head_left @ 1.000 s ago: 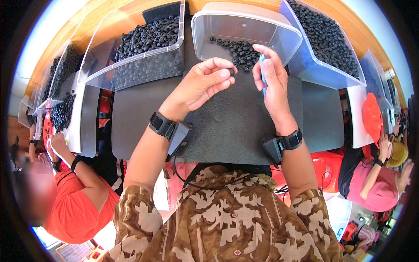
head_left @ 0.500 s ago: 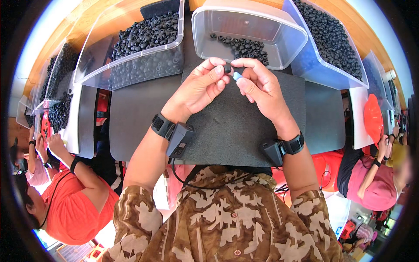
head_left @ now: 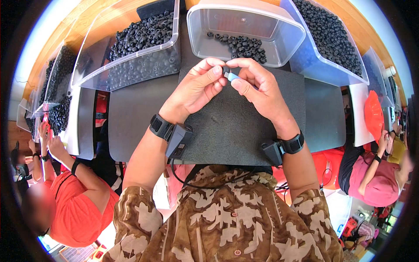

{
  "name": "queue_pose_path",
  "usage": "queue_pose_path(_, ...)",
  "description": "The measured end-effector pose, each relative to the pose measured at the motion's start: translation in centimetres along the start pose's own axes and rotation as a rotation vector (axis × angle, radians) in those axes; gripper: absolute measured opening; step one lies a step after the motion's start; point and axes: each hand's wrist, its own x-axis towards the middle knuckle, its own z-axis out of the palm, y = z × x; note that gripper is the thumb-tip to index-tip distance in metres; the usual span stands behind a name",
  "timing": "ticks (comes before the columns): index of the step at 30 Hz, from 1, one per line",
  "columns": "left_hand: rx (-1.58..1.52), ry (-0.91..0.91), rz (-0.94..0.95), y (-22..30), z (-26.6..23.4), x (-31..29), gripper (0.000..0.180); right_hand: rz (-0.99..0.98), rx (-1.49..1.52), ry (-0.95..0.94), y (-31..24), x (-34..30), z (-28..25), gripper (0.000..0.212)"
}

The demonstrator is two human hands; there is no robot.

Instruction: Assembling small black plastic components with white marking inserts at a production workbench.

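Over the black work surface (head_left: 218,126), my two hands meet just in front of the middle bin. A small black round part (head_left: 226,69) sits between the thumb and fingers of my left hand (head_left: 194,89). My right hand (head_left: 262,89) is closed around a small tool with a light-blue handle (head_left: 234,77), thumb along it. The tool's pale tip points at the black part and appears to touch it. Fingers partly cover both things. Directly beyond my hands, the clear plastic middle bin (head_left: 209,19) holds a small heap of black round parts (head_left: 248,45).
A clear bin (head_left: 94,70) full of black parts stands at the left, and a fuller one (head_left: 305,67) at the right. Co-workers sit on both sides, one in an orange-red shirt (head_left: 80,209), another in pink (head_left: 373,183). A red object (head_left: 373,115) lies at the far right.
The blue-handled tool has turned, and its tip is now against the black part. My right hand has shifted slightly left. The left hand keeps its pinch.
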Motion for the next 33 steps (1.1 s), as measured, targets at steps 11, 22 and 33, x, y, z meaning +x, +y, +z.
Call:
queue_pose_path(11,0.093,-0.036,0.025,0.3,-0.4,-0.1,0.011,0.012,-0.02,-0.027,0.2,0.0,-0.4,0.026)
queue_pose_path(22,0.148,-0.039,0.029,0.3,0.0,-0.1,0.009,-0.001,0.104,0.003,1.1,0.2,-0.1,0.021)
queue_pose_path(33,0.145,-0.002,0.04,-0.3,0.7,0.1,0.009,0.068,0.121,0.023,0.1,0.2,0.2,0.033)
